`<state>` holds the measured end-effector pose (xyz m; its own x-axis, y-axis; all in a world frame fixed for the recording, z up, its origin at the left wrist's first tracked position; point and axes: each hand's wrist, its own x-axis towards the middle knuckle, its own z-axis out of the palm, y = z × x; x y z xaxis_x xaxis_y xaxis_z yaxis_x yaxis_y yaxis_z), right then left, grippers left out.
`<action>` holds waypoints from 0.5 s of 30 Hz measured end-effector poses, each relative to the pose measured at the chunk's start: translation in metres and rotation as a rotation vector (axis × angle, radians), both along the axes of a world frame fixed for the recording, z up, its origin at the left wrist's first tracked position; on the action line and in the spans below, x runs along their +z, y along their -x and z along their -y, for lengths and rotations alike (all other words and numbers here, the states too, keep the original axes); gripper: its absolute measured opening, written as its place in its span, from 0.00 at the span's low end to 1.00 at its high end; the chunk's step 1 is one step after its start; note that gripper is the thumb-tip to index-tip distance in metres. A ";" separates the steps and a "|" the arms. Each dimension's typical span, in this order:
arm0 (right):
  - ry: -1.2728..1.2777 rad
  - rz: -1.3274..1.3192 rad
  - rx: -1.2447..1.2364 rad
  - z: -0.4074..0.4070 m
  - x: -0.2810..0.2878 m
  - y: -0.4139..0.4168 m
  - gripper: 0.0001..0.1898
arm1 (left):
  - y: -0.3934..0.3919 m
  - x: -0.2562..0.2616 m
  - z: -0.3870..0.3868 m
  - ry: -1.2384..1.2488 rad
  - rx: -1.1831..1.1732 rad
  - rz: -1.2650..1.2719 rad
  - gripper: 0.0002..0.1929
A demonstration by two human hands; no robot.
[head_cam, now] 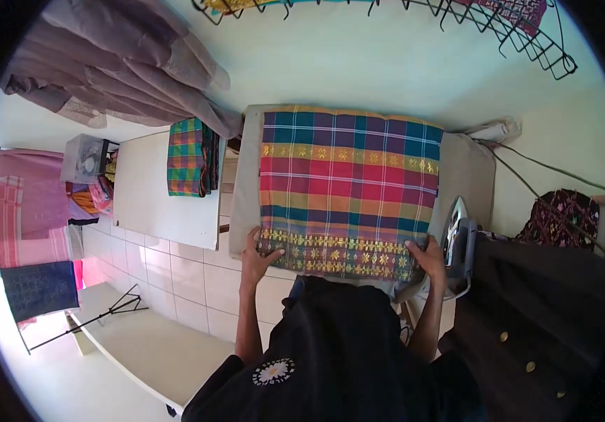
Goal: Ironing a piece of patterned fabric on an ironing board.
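A folded checked cloth (349, 182) with red, teal, purple and ochre bands and yellow floral motifs lies flat on a grey-covered ironing surface (466, 163). At its near left corner is my left hand (257, 261), the thumb on top and the fingers along the side edge. My right hand (430, 258) holds the near right corner in the same way, thumb over the patterned border. Just right of that hand an electric iron (455, 242) rests on the surface, its tip pointing away from me. The undersides of both cloth corners are hidden.
Left, a white table (149, 182) bears a folded green-and-orange checked cloth (185, 158). A grey curtain (139, 63) hangs behind it. Cords (524, 179) run along the right. A dark garment with buttons (534, 316) hangs close by my right arm. A wire rack (471, 18) is overhead.
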<state>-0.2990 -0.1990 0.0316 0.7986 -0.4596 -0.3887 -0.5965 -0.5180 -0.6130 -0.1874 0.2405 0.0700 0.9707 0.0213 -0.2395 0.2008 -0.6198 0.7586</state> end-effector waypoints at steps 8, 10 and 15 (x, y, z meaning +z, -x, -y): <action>-0.717 0.275 -0.271 -0.007 0.055 -0.038 0.27 | -0.061 0.029 -0.017 0.787 0.013 -0.075 0.36; -1.217 0.415 -0.441 -0.034 0.069 -0.038 0.36 | -0.056 0.034 -0.019 1.010 0.016 -0.137 0.37; -0.600 0.159 -0.013 -0.087 -0.033 0.032 0.38 | 0.005 -0.033 -0.026 0.094 -0.694 0.277 0.32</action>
